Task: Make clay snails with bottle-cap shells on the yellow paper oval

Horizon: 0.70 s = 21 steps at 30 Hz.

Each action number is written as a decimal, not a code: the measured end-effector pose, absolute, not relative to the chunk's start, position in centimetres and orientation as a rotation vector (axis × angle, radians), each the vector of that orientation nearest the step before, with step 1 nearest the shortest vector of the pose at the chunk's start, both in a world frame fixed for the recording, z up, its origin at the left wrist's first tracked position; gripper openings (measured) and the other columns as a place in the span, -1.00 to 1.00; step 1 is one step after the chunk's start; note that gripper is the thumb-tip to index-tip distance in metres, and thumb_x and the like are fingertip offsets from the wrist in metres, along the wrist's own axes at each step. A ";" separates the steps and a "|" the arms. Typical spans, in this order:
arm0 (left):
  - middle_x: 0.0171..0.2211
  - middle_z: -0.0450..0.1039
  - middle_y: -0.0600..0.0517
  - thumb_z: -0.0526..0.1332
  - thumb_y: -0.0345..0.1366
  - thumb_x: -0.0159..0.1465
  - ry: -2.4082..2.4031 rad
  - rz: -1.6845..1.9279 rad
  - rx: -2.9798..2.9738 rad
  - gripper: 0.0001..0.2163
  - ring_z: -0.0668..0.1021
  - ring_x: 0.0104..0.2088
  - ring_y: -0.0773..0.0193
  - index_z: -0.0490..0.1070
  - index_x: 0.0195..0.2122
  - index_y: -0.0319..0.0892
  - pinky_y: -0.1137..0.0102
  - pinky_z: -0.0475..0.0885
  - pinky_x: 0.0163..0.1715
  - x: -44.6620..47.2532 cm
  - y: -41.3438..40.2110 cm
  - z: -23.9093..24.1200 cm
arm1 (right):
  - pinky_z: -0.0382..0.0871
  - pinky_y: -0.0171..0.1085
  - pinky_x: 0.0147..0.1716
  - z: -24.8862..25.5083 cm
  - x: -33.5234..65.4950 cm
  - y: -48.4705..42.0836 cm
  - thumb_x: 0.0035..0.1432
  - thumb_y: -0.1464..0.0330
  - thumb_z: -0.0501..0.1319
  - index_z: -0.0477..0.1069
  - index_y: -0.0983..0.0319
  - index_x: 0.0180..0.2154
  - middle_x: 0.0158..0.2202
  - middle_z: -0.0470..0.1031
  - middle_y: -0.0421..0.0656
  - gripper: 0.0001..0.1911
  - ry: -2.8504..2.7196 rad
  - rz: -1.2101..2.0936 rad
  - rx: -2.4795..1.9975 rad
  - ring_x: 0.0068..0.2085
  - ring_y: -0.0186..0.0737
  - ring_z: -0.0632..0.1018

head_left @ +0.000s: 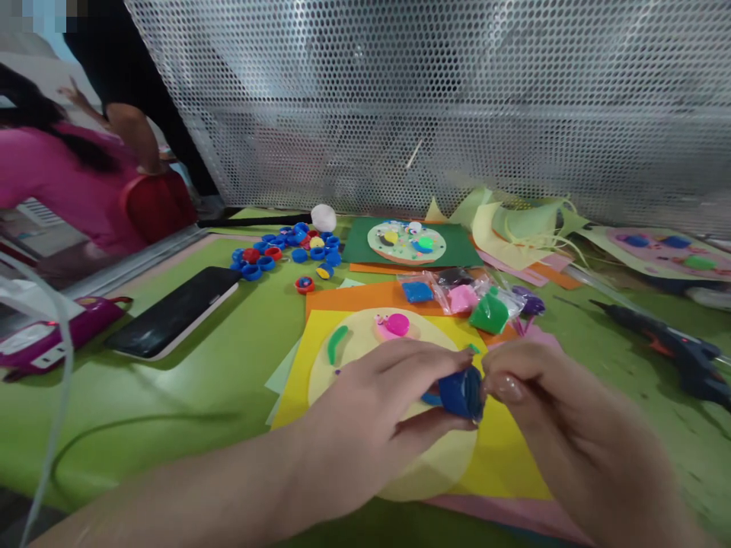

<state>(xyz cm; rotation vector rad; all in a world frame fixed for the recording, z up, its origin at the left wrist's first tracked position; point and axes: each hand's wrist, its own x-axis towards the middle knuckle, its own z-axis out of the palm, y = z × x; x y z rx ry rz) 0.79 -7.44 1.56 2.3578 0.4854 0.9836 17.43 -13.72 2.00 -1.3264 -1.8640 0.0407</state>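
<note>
To your left a phone (174,312) lies flat on the bench (171,396), clear of the loose caps (285,251) heaped behind it. Your left hand (371,411) pinches a blue cap (462,392) between thumb and fingers, just above the pale disc (354,354), likely to keep it steady. Your right hand (565,411) meets it, fingertips closed on the cap's other side, so both hands are together on it. The glue gun (668,342) lies well apart on the right.
</note>
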 end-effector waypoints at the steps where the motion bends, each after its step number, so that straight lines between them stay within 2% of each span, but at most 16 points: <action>1: -0.16 0.51 0.00 0.29 -0.36 0.12 0.527 0.966 2.320 -0.73 0.54 -0.16 0.28 0.38 -0.13 -0.20 0.42 0.44 -0.07 0.8 -7.4 1.8 | 0.24 -0.52 -0.56 2.0 17.7 -13.7 0.24 0.41 -0.02 0.21 0.18 -0.40 -0.52 0.29 -0.29 -0.84 -1.866 0.026 -1.353 -0.53 -0.47 0.33; 4: -0.21 0.54 0.00 0.34 -0.31 0.06 0.647 0.891 2.206 -0.68 0.57 -0.25 0.27 0.42 -0.15 -0.22 0.43 0.47 -0.16 0.8 -7.3 2.6 | 0.30 -0.52 -0.44 1.9 18.3 -13.9 0.24 0.43 -0.02 0.24 0.18 -0.29 -0.42 0.36 -0.24 -0.89 -1.985 -0.025 -1.307 -0.41 -0.44 0.40; 8: -0.31 0.56 0.04 0.40 -0.33 -0.04 0.679 0.837 2.051 -0.67 0.58 -0.36 0.33 0.45 -0.22 -0.25 0.52 0.49 -0.31 0.8 -7.3 3.0 | 0.33 -0.51 -0.30 1.8 18.4 -14.4 0.23 0.47 -0.02 0.23 0.17 -0.15 -0.30 0.40 -0.18 -0.82 -2.115 -0.145 -1.202 -0.26 -0.40 0.45; 12: -0.36 0.55 0.16 0.36 -0.42 0.01 0.657 0.784 1.786 -0.79 0.57 -0.37 0.40 0.47 -0.30 -0.15 0.61 0.47 -0.34 0.8 -7.4 3.0 | 0.33 -0.55 -0.38 1.8 18.4 -14.6 0.23 0.43 0.00 0.22 0.15 -0.19 -0.33 0.40 -0.20 -0.88 -2.108 0.045 -1.200 -0.32 -0.43 0.46; 15: -0.36 0.55 0.15 0.37 -0.40 0.00 0.605 0.671 1.630 -0.76 0.57 -0.36 0.38 0.47 -0.27 -0.14 0.59 0.48 -0.36 0.6 -7.3 3.0 | 0.33 -0.55 -0.41 1.8 18.4 -14.5 0.25 0.39 0.01 0.20 0.15 -0.27 -0.41 0.38 -0.25 -0.96 -2.094 0.122 -1.142 -0.40 -0.45 0.45; 18: -0.32 0.54 0.07 0.39 -0.38 -0.03 0.576 0.616 1.605 -0.68 0.57 -0.33 0.34 0.47 -0.21 -0.18 0.55 0.49 -0.34 0.4 -7.3 3.2 | 0.33 -0.50 -0.46 2.0 18.3 -14.5 0.24 0.45 -0.02 0.20 0.15 -0.31 -0.46 0.36 -0.24 -0.90 -2.119 0.073 -1.112 -0.42 -0.40 0.45; 21: -0.29 0.52 0.04 0.36 -0.40 0.02 0.547 0.635 1.648 -0.70 0.57 -0.31 0.33 0.46 -0.19 -0.21 0.54 0.49 -0.30 0.5 -7.5 3.2 | 0.29 -0.45 -0.56 2.1 18.1 -14.5 0.19 0.54 -0.04 0.18 0.15 -0.37 -0.54 0.30 -0.25 -0.82 -2.120 0.023 -1.104 -0.45 -0.37 0.45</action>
